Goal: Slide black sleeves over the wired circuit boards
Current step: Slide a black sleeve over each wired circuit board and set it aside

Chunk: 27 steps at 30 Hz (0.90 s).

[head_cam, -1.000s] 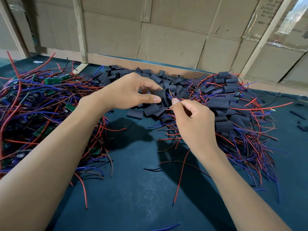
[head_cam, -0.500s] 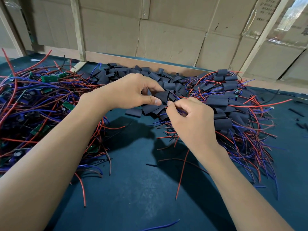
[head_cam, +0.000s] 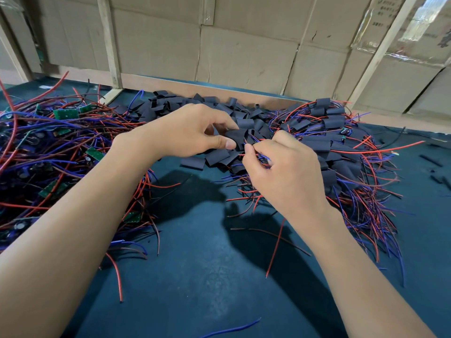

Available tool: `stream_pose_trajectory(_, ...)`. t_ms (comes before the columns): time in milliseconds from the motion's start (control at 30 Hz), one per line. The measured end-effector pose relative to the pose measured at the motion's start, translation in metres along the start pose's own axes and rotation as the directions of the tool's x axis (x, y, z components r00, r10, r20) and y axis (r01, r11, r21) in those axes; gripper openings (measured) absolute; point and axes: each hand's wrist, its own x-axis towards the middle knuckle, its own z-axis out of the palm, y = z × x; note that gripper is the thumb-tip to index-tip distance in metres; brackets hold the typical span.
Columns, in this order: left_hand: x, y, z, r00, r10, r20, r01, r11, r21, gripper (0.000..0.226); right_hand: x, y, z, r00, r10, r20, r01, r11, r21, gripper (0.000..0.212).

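My left hand (head_cam: 195,132) pinches a flat black sleeve (head_cam: 238,137) between thumb and fingers above the middle of the table. Just to its right, my right hand (head_cam: 283,167) pinches a bundle of red and blue wires (head_cam: 258,156) whose ends point into the sleeve's opening. The board on those wires is hidden under my right hand. Loose black sleeves (head_cam: 219,109) are heaped behind my hands. Bare green circuit boards (head_cam: 66,113) with red and blue wires are piled at the left. Sleeved boards (head_cam: 333,123) lie in a heap at the right.
The table has a dark teal mat (head_cam: 207,276). Stray wires lie on it, one red (head_cam: 275,247) and one blue (head_cam: 231,329). A wooden ledge (head_cam: 195,87) and cardboard boxes (head_cam: 244,54) close off the back. Small black scraps (head_cam: 430,160) lie at the far right.
My right hand has moved up and left, bringing the wire ends against the sleeve's opening. My left hand keeps its pinch on the sleeve and has turned it slightly.
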Motion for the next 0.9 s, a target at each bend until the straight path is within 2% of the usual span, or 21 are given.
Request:
stream_pose_trajectory(167, -0.001, 0.004, 0.001, 0.998, 0.062, -0.008, -0.063, 0.996, -0.058, 0.025, -0.003, -0.005, 0.002, 1.000, -0.020, -0.010, 0.019, 1.000, -0.021, 0.032)
stream_pose_trajectory(300, -0.001, 0.003, 0.000, 0.995, 0.092, -0.046, -0.093, 0.995, -0.031, 0.002, -0.003, -0.002, 0.003, 1.000, -0.020, 0.012, 0.020, 0.999, -0.032, 0.034)
stream_pose_trajectory(400, -0.003, 0.001, -0.003, 0.991, 0.102, -0.082, -0.105, 0.994, -0.025, 0.006, -0.005, 0.006, 0.006, 0.990, 0.002, 0.143, 0.001, 1.000, -0.020, 0.031)
stream_pose_trajectory(533, -0.004, -0.001, -0.011, 0.984, 0.095, -0.148, -0.100, 0.995, -0.022, 0.015, -0.009, 0.014, 0.017, 0.960, 0.024, 0.278, -0.056, 0.992, 0.110, 0.026)
stream_pose_trajectory(600, -0.007, -0.003, -0.019, 0.975, 0.070, -0.210, -0.083, 0.995, -0.055, 0.020, -0.010, 0.017, 0.020, 0.958, 0.043, 0.285, -0.084, 0.987, 0.134, 0.023)
stream_pose_trajectory(667, -0.011, -0.007, -0.028, 0.957, 0.045, -0.286, -0.079, 0.991, -0.106, 0.011, -0.011, 0.018, 0.021, 0.963, 0.080, 0.256, -0.127, 0.976, 0.176, 0.022)
stream_pose_trajectory(733, -0.015, -0.010, -0.035, 0.937, 0.033, -0.348, -0.076, 0.991, -0.110, 0.012, -0.009, 0.018, 0.021, 0.946, 0.184, 0.268, -0.264, 0.915, 0.305, 0.020)
stream_pose_trajectory(800, -0.017, -0.014, -0.041, 0.927, 0.014, -0.375, -0.061, 0.992, -0.112, 0.013, -0.005, 0.016, 0.019, 0.899, 0.271, 0.343, -0.419, 0.757, 0.501, 0.017)
stream_pose_trajectory(900, -0.023, -0.015, -0.047, 0.933, -0.008, -0.359, -0.052, 0.986, -0.157, 0.017, 0.001, 0.013, 0.012, 0.847, 0.280, 0.451, -0.529, 0.507, 0.680, 0.022)
